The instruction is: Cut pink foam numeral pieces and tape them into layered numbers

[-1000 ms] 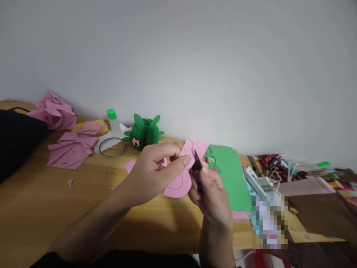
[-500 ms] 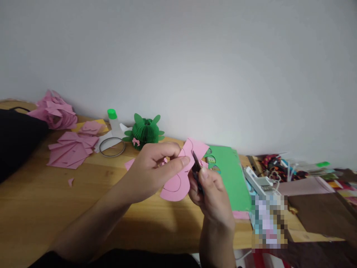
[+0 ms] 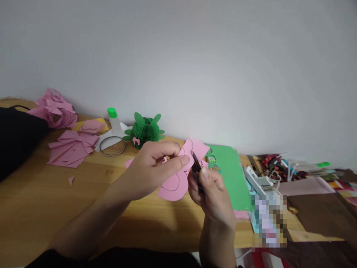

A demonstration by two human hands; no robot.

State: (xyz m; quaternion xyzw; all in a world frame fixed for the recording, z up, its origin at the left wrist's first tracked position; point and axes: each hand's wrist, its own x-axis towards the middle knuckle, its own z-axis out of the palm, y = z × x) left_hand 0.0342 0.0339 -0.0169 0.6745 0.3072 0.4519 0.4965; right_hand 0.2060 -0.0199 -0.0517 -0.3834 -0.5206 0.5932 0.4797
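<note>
pinching a piece of pink paper [image 3: 182, 175] between thumb and forefinger, the left hand [image 3: 147, 171] holds it up above the wooden table [image 3: 156, 227]. the right hand [image 3: 213, 193] is wrapped around dark scissors [image 3: 196, 163], their tip lying against the paper beside a drawn curve; how far the blades are parted, i cannot tell. the work looks partway through: the lower lobe has a smooth, rounded edge, apparently cut already, while the upper end keeps a straight-sided corner beyond its line, so that stretch seems left to cut. the curve inside the lower lobe looks uncut too. behind the hands stands a green pleated paper figure [image 3: 146, 130] with a small pink bow [image 3: 136, 141] on it, seemingly finished. to the right lies a green sheet [image 3: 234, 175]; to the left, a loose pink scrap [image 3: 71, 180] and folded pink paper pieces [image 3: 72, 149].
</note>
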